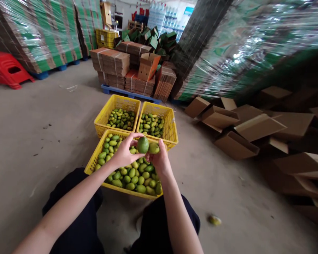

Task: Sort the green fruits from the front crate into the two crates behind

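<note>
My left hand (125,151) pinches a dark green lemon (142,145) between thumb and fingers. Beside it, my right hand (161,158) is closed around a paler, yellowish-green lemon (154,148). Both fruits are held up close together, side by side. Below them is the nearest yellow plastic crate (94,158), with many green and yellowish lemons (132,173) inside. My hands and forearms hide part of that crate. Behind it stand a left yellow crate (102,118) and a right yellow crate (172,127), each partly filled with smaller-looking green lemons.
Flattened cartons (111,63) are stacked on a blue pallet (132,94) ahead. Open cardboard boxes (235,144) lie heaped at right, below wrapped stacks (241,53). A red stool (7,68) stands far left. One yellowish fruit (214,220) lies on the floor near my right leg.
</note>
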Tool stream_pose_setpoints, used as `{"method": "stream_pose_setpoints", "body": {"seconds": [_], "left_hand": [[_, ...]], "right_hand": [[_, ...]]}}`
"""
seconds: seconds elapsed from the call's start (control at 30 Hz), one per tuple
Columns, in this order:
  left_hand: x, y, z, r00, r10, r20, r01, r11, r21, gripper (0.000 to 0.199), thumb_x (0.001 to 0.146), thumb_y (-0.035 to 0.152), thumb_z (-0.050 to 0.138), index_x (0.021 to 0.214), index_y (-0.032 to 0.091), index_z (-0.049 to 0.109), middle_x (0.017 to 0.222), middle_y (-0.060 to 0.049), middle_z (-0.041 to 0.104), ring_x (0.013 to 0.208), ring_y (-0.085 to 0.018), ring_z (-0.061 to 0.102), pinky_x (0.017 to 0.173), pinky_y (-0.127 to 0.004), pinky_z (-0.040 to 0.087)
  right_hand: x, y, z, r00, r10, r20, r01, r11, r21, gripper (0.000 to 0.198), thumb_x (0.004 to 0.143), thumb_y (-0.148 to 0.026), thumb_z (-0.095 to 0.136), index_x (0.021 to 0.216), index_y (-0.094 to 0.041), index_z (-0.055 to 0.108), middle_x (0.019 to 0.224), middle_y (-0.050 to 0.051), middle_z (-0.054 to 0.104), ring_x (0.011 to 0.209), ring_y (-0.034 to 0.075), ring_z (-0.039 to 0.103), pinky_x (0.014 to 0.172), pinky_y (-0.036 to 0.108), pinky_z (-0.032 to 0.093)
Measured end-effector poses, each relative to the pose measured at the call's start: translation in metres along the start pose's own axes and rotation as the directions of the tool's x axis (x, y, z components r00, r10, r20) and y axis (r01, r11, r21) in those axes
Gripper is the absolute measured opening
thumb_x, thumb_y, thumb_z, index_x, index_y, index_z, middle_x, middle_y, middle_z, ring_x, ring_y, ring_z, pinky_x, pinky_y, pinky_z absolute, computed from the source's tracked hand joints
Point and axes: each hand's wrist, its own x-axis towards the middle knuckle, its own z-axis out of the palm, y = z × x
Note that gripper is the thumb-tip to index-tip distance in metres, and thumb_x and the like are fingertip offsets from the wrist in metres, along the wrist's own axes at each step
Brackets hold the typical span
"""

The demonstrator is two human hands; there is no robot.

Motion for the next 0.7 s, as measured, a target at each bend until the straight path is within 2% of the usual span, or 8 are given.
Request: {"method": "stream_pose_setpoints", "body": {"seconds": [0.1,0.23,0.3,0.4,0.53,0.63,0.7], "left_hand": [[-0.003,-0.003,-0.005,0.998,0.045,0.038,-0.051,0.985,0.165,0.048,0.078,0.009,0.065,0.123,0.022,0.051,0.125,-0.009,0.062,0.111,-0.021,0.063,0.098,-0.038,0.052],[-0.005,-0.008,-0.008,0.997,0.075,0.031,-0.081,0.951,0.3,0.051,0.08,0.002,0.055,0.125,0.024,0.049,0.126,-0.007,0.062,0.118,-0.02,0.06,0.099,-0.037,0.052],[-0.005,-0.008,-0.008,0.993,0.119,0.021,-0.12,0.944,0.308,0.051,0.08,0.0,0.054,0.125,0.024,0.049,0.126,-0.007,0.062,0.118,-0.02,0.059,0.097,-0.035,0.052],[-0.006,-0.008,-0.007,0.965,0.261,0.008,-0.249,0.911,0.328,0.055,0.076,-0.008,0.048,0.121,0.024,0.051,0.12,-0.006,0.062,0.117,-0.019,0.06,0.099,-0.036,0.051],[-0.008,-0.01,-0.005,0.914,0.403,-0.041,-0.367,0.868,0.333,0.058,0.069,-0.013,0.042,0.115,0.023,0.05,0.112,-0.006,0.063,0.111,-0.019,0.062,0.097,-0.036,0.051],[-0.01,-0.012,-0.007,0.89,0.453,-0.045,-0.41,0.841,0.353,0.057,0.069,-0.013,0.039,0.112,0.023,0.049,0.111,-0.006,0.063,0.11,-0.018,0.062,0.095,-0.036,0.051],[-0.011,-0.012,-0.008,0.886,0.464,-0.018,-0.427,0.83,0.359,0.057,0.068,-0.014,0.037,0.11,0.023,0.049,0.112,-0.006,0.063,0.111,-0.018,0.061,0.095,-0.036,0.051]], "right_hand": [[0.003,0.004,0.004,0.986,0.167,-0.012,-0.167,0.977,-0.129,0.068,0.076,-0.086,0.033,0.058,-0.023,0.05,0.036,-0.002,0.039,0.036,0.013,0.037,0.039,0.029,0.027],[0.0,0.005,0.009,0.983,0.179,-0.043,-0.185,0.954,-0.237,0.072,0.08,-0.085,0.025,0.049,-0.024,0.045,0.034,0.001,0.039,0.034,0.013,0.036,0.038,0.029,0.024],[0.0,0.006,0.012,0.989,0.131,-0.066,-0.143,0.959,-0.245,0.071,0.081,-0.083,0.027,0.048,-0.023,0.044,0.034,0.002,0.041,0.035,0.012,0.036,0.038,0.029,0.026],[0.0,0.007,0.017,0.997,-0.037,-0.061,0.026,0.985,-0.168,0.064,0.081,-0.079,0.037,0.052,-0.023,0.044,0.038,-0.001,0.042,0.038,0.012,0.036,0.039,0.028,0.028],[-0.005,0.009,0.022,0.96,-0.276,-0.049,0.269,0.956,-0.12,0.051,0.079,-0.073,0.052,0.066,-0.023,0.049,0.054,-0.003,0.047,0.047,0.011,0.038,0.042,0.025,0.033],[-0.009,0.011,0.022,0.945,-0.324,-0.038,0.315,0.937,-0.152,0.049,0.079,-0.071,0.053,0.074,-0.023,0.053,0.063,-0.002,0.052,0.055,0.013,0.044,0.045,0.025,0.038],[-0.008,0.013,0.023,0.96,-0.282,-0.01,0.277,0.95,-0.144,0.049,0.081,-0.071,0.051,0.07,-0.023,0.053,0.06,-0.001,0.052,0.055,0.014,0.046,0.046,0.026,0.038]]}}
